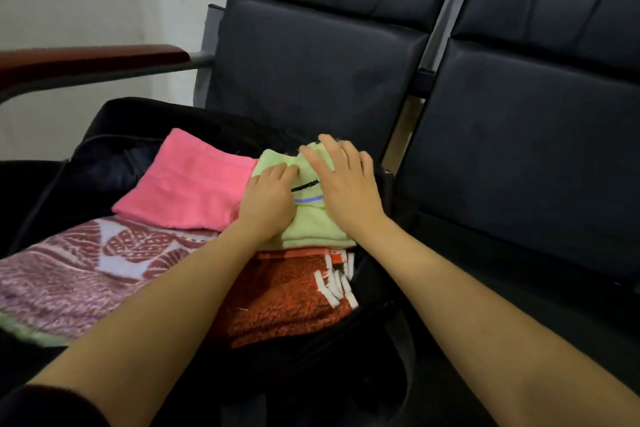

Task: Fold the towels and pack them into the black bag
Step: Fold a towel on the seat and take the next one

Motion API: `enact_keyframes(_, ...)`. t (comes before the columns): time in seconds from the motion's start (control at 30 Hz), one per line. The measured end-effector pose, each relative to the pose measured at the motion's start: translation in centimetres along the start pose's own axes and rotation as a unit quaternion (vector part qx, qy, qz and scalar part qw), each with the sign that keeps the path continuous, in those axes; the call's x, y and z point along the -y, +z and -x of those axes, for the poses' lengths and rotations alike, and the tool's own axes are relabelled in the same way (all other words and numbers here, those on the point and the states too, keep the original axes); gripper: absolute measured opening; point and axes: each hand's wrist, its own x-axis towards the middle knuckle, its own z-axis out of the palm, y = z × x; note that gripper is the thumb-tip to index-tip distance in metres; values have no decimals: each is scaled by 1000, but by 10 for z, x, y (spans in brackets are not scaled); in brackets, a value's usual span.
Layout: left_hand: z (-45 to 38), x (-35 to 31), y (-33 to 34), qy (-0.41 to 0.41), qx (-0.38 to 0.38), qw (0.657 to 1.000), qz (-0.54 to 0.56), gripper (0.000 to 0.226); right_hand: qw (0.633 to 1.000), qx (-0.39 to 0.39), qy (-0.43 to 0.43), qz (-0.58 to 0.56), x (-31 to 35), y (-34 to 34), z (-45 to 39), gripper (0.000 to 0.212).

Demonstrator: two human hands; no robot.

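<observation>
A folded light green towel (311,230) with black and blue stripes lies in the open black bag (114,118), at its far right. My left hand (268,203) presses on the towel's left part with fingers extended. My right hand (341,184) lies flat on its right part. Beside it on the left lies a folded pink towel (188,185). In front of the green towel sits a folded red-orange towel (287,298) with white tags. A pink and maroon patterned towel (83,267) fills the near left of the bag.
The bag rests on a row of dark padded seats; a seat back (311,55) rises behind it and a second seat (526,135) stands to the right. A brown armrest (93,61) runs at the upper left. A pale wall is behind.
</observation>
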Motion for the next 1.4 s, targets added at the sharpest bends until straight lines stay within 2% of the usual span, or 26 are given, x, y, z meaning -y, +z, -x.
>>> enact_keyframes(0.1, 3, 6, 9, -26, 33, 999, -22, 53, 994, -31, -100, -12, -2, -1, 1, 52)
enact_keyframes(0.17, 3, 7, 11, -37, 66, 996, -37, 55, 991, 7, -137, 5, -3, -2, -1, 46)
enact_keyframes(0.2, 3, 7, 11, -45, 80, 995, -40, 56, 989, 49, -136, 33, -5, -2, -3, 40)
enact_keyframes(0.27, 2, 8, 10, -59, 100, 992, -40, 57, 981, 160, -83, 76, -9, -5, -4, 37)
enact_keyframes(0.33, 2, 9, 9, -62, 115, 991, -37, 58, 969, 240, -19, 50, -15, -4, 0, 47)
enact_keyframes(0.5, 5, 7, 7, -71, 139, 987, -48, 58, 952, 302, 51, 19, -15, 1, 7, 57)
enact_keyframes(0.6, 11, -1, -1, -94, 127, 986, -55, 54, 956, 286, 63, 12, -15, -7, 10, 57)
enact_keyframes(0.7, 21, -13, -16, -109, 85, 990, -37, 52, 962, 255, 100, -7, -15, -25, 18, 56)
enact_keyframes(0.8, 28, -39, -40, -100, 37, 994, -7, 69, 965, 211, 145, -53, -21, -50, 28, 53)
enact_keyframes(0.9, 29, -75, -66, -92, 33, 995, 14, 39, 967, 180, 167, -74, -37, -80, 44, 48)
enact_keyframes(0.97, 34, -101, -78, -70, 17, 997, 22, 32, 963, 160, 195, -91, -51, -101, 61, 43)
enact_keyframes(1.17, 65, -190, -74, -5, 23, 996, 89, 30, 926, 140, 304, -176, -103, -161, 134, 33)
enact_keyframes(1.4, 101, -324, -43, 104, 96, 972, 185, 28, 871, 136, 433, -189, -188, -221, 248, 24)
